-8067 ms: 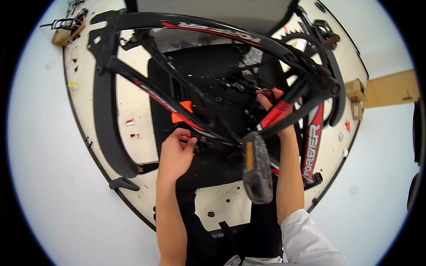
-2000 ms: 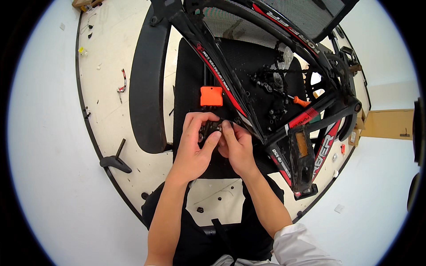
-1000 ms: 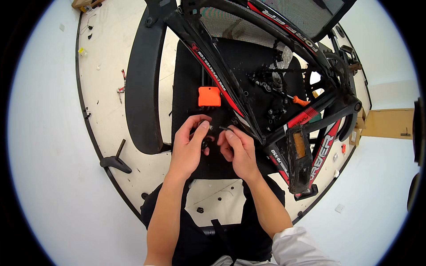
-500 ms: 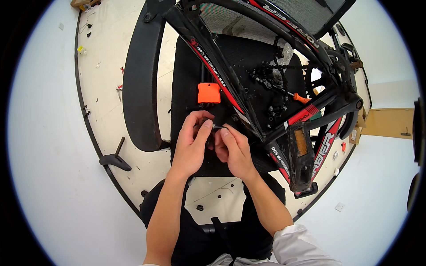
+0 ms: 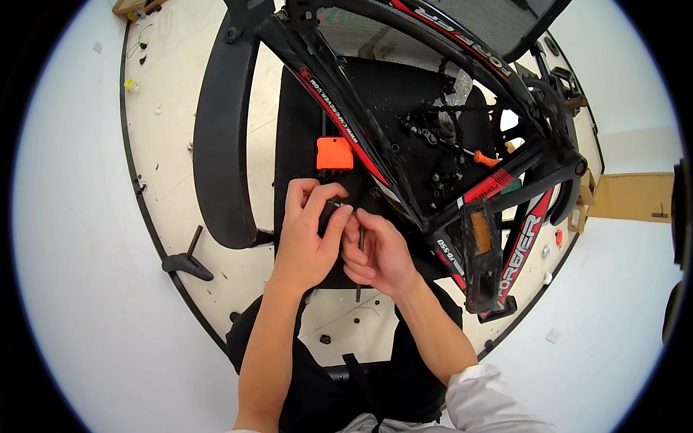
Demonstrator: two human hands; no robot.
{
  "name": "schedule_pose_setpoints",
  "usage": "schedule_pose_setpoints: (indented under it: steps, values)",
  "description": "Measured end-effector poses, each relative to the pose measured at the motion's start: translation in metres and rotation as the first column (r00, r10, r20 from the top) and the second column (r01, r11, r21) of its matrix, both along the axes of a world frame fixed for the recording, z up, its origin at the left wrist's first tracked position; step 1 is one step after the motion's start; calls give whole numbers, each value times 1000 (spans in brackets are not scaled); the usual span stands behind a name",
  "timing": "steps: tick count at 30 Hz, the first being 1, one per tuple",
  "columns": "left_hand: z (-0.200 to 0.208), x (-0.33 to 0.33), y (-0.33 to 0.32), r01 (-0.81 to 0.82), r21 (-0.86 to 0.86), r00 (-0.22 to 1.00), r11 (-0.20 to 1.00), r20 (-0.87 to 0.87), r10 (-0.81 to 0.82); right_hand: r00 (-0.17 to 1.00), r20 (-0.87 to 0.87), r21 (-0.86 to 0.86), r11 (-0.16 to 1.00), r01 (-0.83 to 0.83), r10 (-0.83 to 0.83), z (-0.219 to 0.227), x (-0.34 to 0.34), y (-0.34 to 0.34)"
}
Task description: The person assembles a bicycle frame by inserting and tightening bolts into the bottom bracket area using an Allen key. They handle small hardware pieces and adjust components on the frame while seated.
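Note:
In front of the chair seat, my two hands meet at the fingertips. My left hand (image 5: 307, 238) is closed round a small dark part (image 5: 328, 215), mostly hidden by the fingers, with a bit of metal showing by the thumb tip. My right hand (image 5: 381, 252) is closed on a thin black hex key (image 5: 359, 291), whose long arm points down past the palm toward my lap. The key's upper end is at the left thumb, and I cannot tell whether it sits in the part. Just beyond my hands is an orange hex key holder (image 5: 334, 154) on the seat.
A black and red bicycle frame (image 5: 346, 130) lies across the black chair seat (image 5: 296, 130), with a pedal (image 5: 482, 252) close to my right hand. An orange-handled screwdriver (image 5: 486, 159) and loose chain parts lie on the seat. The chair's armrest (image 5: 222, 144) stands at left.
The hex key has swung from lying across between my fingertips to hanging downward in my right hand. My left fingers have spread and lifted, and the view has shifted slightly.

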State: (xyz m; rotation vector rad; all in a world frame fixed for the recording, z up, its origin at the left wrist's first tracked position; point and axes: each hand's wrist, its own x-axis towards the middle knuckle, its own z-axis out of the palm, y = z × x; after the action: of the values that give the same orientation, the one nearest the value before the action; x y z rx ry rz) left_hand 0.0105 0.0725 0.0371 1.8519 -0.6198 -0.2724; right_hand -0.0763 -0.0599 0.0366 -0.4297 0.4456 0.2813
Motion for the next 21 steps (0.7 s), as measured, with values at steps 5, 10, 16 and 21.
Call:
schedule_pose_setpoints:
  steps: [5,10,16,21]
  values:
    - [-7,3,-1,-31,-52,971,998,-237,18,995,95,-656,750,84,-28,-3,5,9]
    - [-2,5,1,-114,-164,705,980,-709,-36,999,44,-826,563,37,-2,15,-5,6]
    - [6,13,7,-196,-214,481,957,-871,-96,925,370,-914,148,378,-81,8,-18,13]
    - [7,14,7,-185,-140,521,973,-853,-24,814,573,-819,-24,574,-88,0,-20,12]
